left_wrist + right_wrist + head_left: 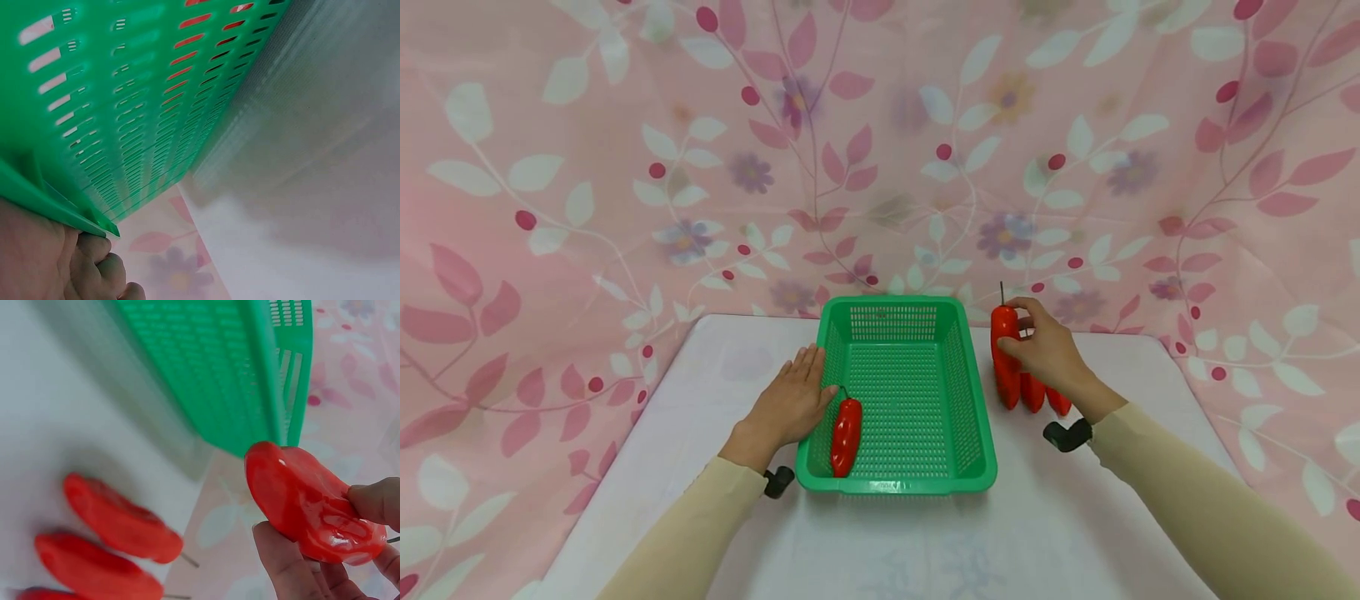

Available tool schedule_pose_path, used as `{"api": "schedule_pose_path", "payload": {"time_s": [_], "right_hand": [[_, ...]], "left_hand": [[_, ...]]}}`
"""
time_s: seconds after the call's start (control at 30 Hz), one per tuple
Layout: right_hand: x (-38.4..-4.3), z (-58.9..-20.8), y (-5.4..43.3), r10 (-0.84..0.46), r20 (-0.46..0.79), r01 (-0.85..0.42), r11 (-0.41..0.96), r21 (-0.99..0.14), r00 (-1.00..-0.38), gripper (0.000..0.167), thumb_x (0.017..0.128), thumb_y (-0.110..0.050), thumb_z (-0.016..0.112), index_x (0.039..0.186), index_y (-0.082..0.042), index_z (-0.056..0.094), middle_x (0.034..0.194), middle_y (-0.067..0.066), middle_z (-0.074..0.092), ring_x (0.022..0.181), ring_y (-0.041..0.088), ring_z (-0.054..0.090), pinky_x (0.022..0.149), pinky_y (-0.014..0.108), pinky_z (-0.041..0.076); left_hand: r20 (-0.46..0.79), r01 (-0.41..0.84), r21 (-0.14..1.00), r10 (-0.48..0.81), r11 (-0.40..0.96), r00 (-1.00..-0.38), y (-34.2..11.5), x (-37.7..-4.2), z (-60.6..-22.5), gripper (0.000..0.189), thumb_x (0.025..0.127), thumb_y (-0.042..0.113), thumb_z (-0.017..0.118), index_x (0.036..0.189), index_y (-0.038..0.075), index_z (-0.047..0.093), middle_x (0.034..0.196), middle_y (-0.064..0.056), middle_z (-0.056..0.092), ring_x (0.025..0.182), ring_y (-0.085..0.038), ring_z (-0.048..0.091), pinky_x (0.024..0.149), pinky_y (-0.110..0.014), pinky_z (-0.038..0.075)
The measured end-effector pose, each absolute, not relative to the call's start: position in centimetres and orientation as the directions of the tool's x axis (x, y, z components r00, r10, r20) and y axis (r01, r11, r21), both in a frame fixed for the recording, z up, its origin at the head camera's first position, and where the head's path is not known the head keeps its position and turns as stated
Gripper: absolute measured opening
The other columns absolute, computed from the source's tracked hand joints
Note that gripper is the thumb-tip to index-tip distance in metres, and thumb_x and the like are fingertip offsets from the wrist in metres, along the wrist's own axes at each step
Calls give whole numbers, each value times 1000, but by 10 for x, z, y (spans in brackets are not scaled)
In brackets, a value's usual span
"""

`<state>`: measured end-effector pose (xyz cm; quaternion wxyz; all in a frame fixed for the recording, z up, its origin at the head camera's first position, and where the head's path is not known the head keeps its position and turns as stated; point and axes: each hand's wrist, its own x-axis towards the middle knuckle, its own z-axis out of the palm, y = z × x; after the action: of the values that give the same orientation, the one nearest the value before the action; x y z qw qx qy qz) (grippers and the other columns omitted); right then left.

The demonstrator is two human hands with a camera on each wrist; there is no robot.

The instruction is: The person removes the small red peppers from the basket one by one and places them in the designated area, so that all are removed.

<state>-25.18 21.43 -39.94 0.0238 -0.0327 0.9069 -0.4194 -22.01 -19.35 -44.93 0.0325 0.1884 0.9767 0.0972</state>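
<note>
A red pepper (300, 506) with a thin dark stem is held between the thumb and fingers of my right hand (1047, 348), above the table right of the basket. Below it, more red peppers (106, 565) lie side by side on the table, partly hidden by the hand in the head view. My left hand (790, 402) rests on the left rim of the green plastic basket (964, 367), fingers extended along it and the thumb over the edge. Inside the basket, one red pepper (846, 437) lies along the left wall near the front.
The basket stands at the middle of a white-covered table (880, 546). Behind the table hangs a pink floral curtain (887, 150), close to the basket's back wall. Dark wrist-worn devices (1067, 435) sit beneath both sleeves.
</note>
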Motion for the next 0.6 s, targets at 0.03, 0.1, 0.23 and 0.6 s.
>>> {"api": "schedule_pose_path", "payload": {"time_s": [0.03, 0.1, 0.23, 0.6], "right_hand": [[-251, -401, 218, -78, -19, -36, 649, -760, -997, 68, 101, -22, 67, 160, -17, 34, 147, 27, 51, 119, 46, 64, 78, 46, 67], [-250, -404, 226, -75, -22, -33, 661, -750, -997, 69, 101, -21, 67, 161, -17, 33, 148, 28, 50, 122, 47, 62, 80, 47, 66], [-249, -409, 239, -64, -29, -21, 673, -739, -998, 72, 100, -20, 68, 162, -15, 31, 150, 30, 47, 126, 50, 57, 83, 51, 66], [-243, -420, 271, -13, -42, 20, 728, -685, -999, 79, 100, -19, 70, 164, -8, 24, 150, 34, 44, 128, 54, 53, 90, 59, 62]], "left_hand": [[-27, 363, 203, 375, 910, -926, -194, -220, -450, 76, 113, 39, 44, 164, -9, 16, 173, -27, 18, 162, -43, 16, 131, -58, 20], [-26, 365, 203, 378, 909, -926, -194, -220, -450, 76, 113, 39, 44, 164, -9, 16, 173, -27, 18, 162, -43, 17, 131, -58, 20], [-24, 368, 202, 380, 908, -925, -194, -221, -450, 76, 113, 39, 45, 164, -10, 16, 173, -27, 18, 162, -44, 17, 130, -58, 21], [-19, 374, 197, 385, 906, -923, -194, -221, -450, 76, 113, 39, 45, 164, -10, 17, 173, -27, 19, 162, -43, 18, 130, -57, 21]]}}
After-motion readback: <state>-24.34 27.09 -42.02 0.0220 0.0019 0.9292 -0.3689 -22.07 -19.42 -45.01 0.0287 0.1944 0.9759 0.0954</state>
